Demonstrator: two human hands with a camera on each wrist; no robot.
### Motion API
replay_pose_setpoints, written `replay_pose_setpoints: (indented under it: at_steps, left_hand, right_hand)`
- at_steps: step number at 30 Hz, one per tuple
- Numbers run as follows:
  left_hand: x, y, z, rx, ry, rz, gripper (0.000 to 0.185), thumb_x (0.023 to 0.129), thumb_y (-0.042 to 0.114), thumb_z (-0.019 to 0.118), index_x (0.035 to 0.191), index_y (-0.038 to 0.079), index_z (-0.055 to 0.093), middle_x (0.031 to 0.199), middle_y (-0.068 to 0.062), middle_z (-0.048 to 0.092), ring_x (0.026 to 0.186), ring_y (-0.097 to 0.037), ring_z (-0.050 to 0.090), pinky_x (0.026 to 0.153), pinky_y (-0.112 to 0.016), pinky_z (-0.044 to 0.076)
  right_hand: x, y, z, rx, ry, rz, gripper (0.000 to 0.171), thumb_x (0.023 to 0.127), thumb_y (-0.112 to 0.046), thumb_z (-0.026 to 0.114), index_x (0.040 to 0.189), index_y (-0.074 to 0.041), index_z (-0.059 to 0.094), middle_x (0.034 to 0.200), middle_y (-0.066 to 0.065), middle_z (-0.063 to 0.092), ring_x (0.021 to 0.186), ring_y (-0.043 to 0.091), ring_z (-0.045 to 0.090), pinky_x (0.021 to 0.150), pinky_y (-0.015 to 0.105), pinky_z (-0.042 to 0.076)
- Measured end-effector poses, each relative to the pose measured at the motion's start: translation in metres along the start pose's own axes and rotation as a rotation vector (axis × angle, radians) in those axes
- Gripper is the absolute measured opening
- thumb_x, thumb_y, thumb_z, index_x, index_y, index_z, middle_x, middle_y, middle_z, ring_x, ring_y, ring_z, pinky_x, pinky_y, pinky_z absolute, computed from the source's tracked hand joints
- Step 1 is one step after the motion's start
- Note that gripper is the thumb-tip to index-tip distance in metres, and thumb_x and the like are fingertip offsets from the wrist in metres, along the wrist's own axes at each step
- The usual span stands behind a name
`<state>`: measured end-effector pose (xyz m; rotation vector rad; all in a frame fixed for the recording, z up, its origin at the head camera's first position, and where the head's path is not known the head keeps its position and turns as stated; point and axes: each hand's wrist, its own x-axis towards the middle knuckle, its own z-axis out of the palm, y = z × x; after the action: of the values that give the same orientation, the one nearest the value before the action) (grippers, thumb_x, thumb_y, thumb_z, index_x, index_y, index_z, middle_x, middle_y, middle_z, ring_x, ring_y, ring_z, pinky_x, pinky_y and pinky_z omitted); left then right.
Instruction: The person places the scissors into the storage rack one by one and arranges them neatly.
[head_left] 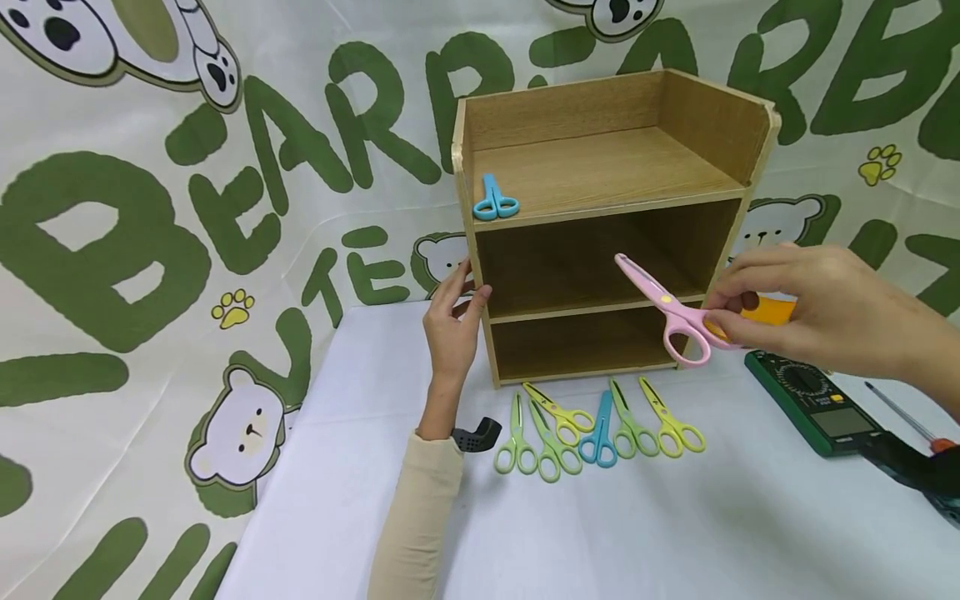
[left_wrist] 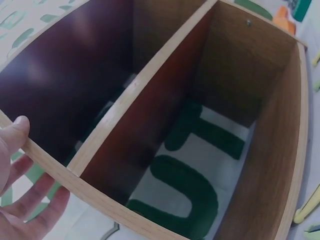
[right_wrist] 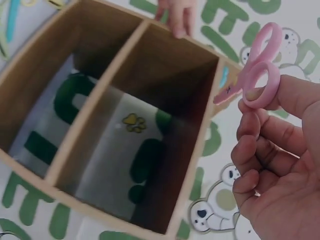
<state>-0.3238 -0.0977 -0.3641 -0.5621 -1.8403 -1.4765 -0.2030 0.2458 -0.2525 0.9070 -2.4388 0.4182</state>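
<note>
Pink scissors pinched by one loop, shelf unit steadied

Held in the air before the shelf unit's right side, the pink scissors sat at about middle-compartment height; the right grip was narrow, thumb and fingertips pinching one handle loop; that hold probably left the blades clear of the palm and pointing up and leftward; the other loop hung free.

The left grip was narrow too, holding the unit's left side panel, thumb at the front edge and fingers along the outer face; this looked like a brace, presumably against the unit sliding or tipping.

On the top tier, at its front left corner, lay blue scissors, loops toward the front edge, perhaps for easy reach; below on the white counter, three green pairs, two yellow pairs and another blue pair made a loose row, loops mostly toward the person, which seemed handy for picking up; a meter and a screwdriver lay off to the right, well apart from that row; an orange thing behind the right grip was too hidden to identify.
</note>
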Motion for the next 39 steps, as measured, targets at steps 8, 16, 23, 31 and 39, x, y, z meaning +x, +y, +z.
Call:
replay_pose_setpoints:
  at_steps: [8,16,23,31,39]
  left_hand:
    - [0.001,0.0,-0.002,0.023,0.012,0.011,0.047,0.094,0.004,0.07,0.139,-0.002,0.057,0.131,-0.017,0.062,0.107,-0.029,0.065,0.083,-0.047,0.058]
    - [0.0,-0.004,-0.002,0.004,0.018,0.008,0.047,0.093,0.002,0.07,0.139,-0.001,0.058,0.131,-0.017,0.062,0.107,-0.03,0.065,0.083,-0.051,0.057]
    - [0.0,-0.005,-0.001,0.016,0.013,0.022,0.047,0.093,0.002,0.07,0.139,-0.001,0.058,0.131,-0.016,0.062,0.107,-0.028,0.065,0.083,-0.039,0.058]
    - [0.0,-0.006,0.0,0.008,0.016,0.014,0.048,0.093,0.002,0.07,0.139,-0.001,0.058,0.131,-0.016,0.062,0.108,-0.027,0.065,0.083,-0.042,0.058]
    - [0.001,-0.02,0.004,0.002,0.013,0.021,0.048,0.093,0.004,0.07,0.139,0.0,0.057,0.132,-0.016,0.061,0.108,-0.028,0.065,0.083,-0.049,0.057]
  right_hand:
    - [0.053,-0.011,-0.012,0.013,-0.024,-0.014,0.024,0.073,-0.005,0.089,0.087,-0.018,0.075,0.083,-0.014,0.061,0.074,0.007,0.052,0.053,0.013,0.045]
    - [0.106,-0.009,-0.009,0.013,-0.035,0.043,0.009,0.083,-0.007,0.082,0.088,-0.01,0.076,0.077,-0.002,0.062,0.073,0.015,0.051,0.057,0.016,0.039]
    - [0.147,0.004,0.002,-0.002,-0.081,0.111,0.01,0.091,-0.015,0.072,0.09,-0.006,0.076,0.078,0.005,0.065,0.075,0.018,0.05,0.061,0.025,0.036]
    - [0.181,0.017,0.022,0.006,-0.154,0.19,0.017,0.092,-0.019,0.066,0.087,-0.006,0.076,0.074,0.005,0.067,0.07,0.019,0.053,0.056,0.024,0.039]
    - [0.195,0.025,0.036,0.031,-0.188,0.251,0.02,0.092,-0.023,0.066,0.087,-0.006,0.077,0.072,0.002,0.065,0.069,0.018,0.052,0.054,0.026,0.038]
